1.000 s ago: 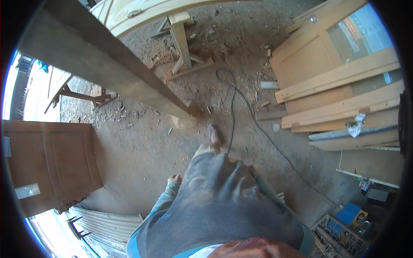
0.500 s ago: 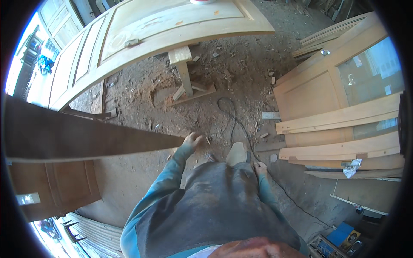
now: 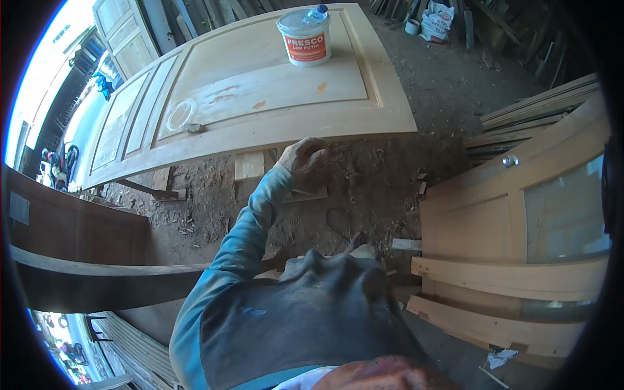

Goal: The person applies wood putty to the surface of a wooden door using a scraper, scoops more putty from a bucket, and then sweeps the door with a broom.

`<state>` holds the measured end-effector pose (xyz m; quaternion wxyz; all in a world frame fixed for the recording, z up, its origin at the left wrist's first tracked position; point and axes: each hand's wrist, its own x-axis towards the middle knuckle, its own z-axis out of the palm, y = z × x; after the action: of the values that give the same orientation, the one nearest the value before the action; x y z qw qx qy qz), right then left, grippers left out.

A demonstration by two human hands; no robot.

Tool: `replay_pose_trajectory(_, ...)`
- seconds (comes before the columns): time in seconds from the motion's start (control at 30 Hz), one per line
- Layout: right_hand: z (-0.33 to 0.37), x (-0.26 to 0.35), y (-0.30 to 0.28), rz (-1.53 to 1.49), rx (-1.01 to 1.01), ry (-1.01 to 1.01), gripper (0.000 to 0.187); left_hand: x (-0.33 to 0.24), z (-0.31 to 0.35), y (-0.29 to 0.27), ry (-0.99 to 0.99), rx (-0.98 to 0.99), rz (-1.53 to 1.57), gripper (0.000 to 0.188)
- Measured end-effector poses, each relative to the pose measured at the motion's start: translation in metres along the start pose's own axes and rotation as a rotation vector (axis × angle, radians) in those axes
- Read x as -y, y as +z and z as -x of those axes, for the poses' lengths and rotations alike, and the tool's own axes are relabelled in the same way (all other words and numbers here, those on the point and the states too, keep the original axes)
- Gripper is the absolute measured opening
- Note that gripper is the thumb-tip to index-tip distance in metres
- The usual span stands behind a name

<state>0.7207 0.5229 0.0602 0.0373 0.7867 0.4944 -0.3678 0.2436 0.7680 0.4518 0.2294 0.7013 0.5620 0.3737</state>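
Note:
My left hand (image 3: 304,157) reaches forward, just off the near edge of a pale wooden panel door (image 3: 260,127). Its fingers are loosely bent and slightly apart, and I see nothing in them. The door lies flat on a wooden trestle (image 3: 249,166). On it stand a white bucket (image 3: 306,48) with a red label and a small clear plastic bottle (image 3: 316,14) on top. A little block (image 3: 195,128) rests near the door's front edge, beside a pale round outline. My right hand does not show; my apron and body fill the lower middle.
At the right, a half-glazed wooden door (image 3: 478,224) leans with curved timber pieces (image 3: 494,276) before it. A long dark board (image 3: 110,286) juts in from the left, below a brown panel door (image 3: 84,224). Wood scraps litter the dirt floor (image 3: 364,169). A white sack (image 3: 437,23) stands far back.
My left hand has moved forward, away from the dark board's end to the pale door's edge. My right hand has left the view. The view has tilted up, bringing in the whole bucket.

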Motion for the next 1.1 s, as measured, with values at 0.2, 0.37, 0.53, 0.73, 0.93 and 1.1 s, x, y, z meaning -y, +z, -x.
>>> replay_pose_trajectory(0.2, -0.107, 0.046, -0.105, 0.087, -0.028, -0.127, 0.033, 0.021, -0.067, 0.003, -0.252, -0.217, 0.356, 0.036)
replay_pose_trajectory(0.37, -0.255, 0.073, -0.147, -0.601, -0.034, -0.068, 0.024, 0.052, -0.165, 0.013, -0.297, -0.316, 0.851, 0.034)
replay_pose_trajectory(0.53, -0.214, 0.296, -0.277, -0.679, -0.042, -0.337, 0.041, 0.128, -0.217, -0.013, -0.503, -0.656, 1.038, 0.038)
replay_pose_trajectory(0.73, -0.176, 0.460, -0.392, -0.577, -0.430, -0.978, 0.071, 0.155, -0.316, -0.007, -0.556, -0.929, 1.106, 0.043)
replay_pose_trajectory(0.93, -0.189, 0.534, -0.429, 0.203, -0.317, -1.290, 0.076, 0.153, -0.352, 0.006, -0.562, -1.085, 1.048, 0.041)
replay_pose_trajectory(1.1, -0.217, 0.552, -0.425, -0.007, -0.335, -1.261, 0.058, 0.151, -0.371, 0.013, -0.582, -1.146, 1.058, 0.036)
